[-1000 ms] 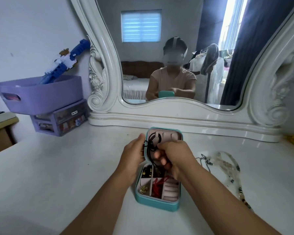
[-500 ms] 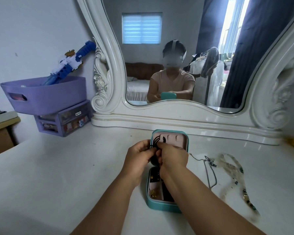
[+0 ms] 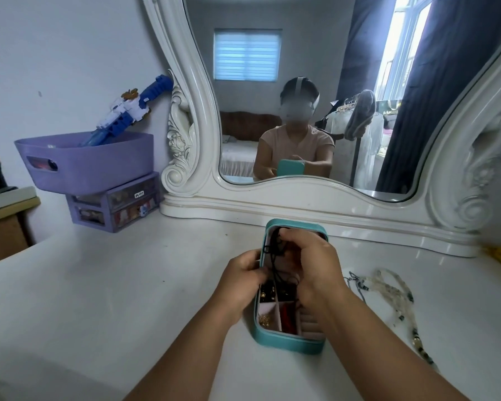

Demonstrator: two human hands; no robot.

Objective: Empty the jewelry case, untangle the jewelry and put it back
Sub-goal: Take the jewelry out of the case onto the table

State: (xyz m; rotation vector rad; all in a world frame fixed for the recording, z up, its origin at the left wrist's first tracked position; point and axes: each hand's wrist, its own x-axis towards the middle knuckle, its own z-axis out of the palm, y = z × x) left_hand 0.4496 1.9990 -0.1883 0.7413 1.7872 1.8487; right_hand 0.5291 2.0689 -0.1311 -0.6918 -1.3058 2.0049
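Pulling at the black cord could go wrong quickly, I judge: it loops and bunches against the lid of the case, and a sharp tug may tighten the knot or drag small pieces out of the tray beneath. The open case could also tip or slide on the bench if the steadying grip slackens.

Head view: the right hand reaches into the raised lid, fingers curled and pinching near the top of the cord. The left hand grips the case's left edge at the hinge line, fingers curled round it. The teal case sits in the middle of the bench in front of the mirror, lid propped up and away from the person. Its pink tray is divided into compartments: dark and gold bits in the upper left one, a small gold piece in the lower left, something red in the middle, ring rolls at lower right. What lies under the right hand is hidden.

Already out, a thin chain and a pale beaded strand lie on the bench just right of the case. At far left, a purple tub holding a blue toy rests on small drawers.
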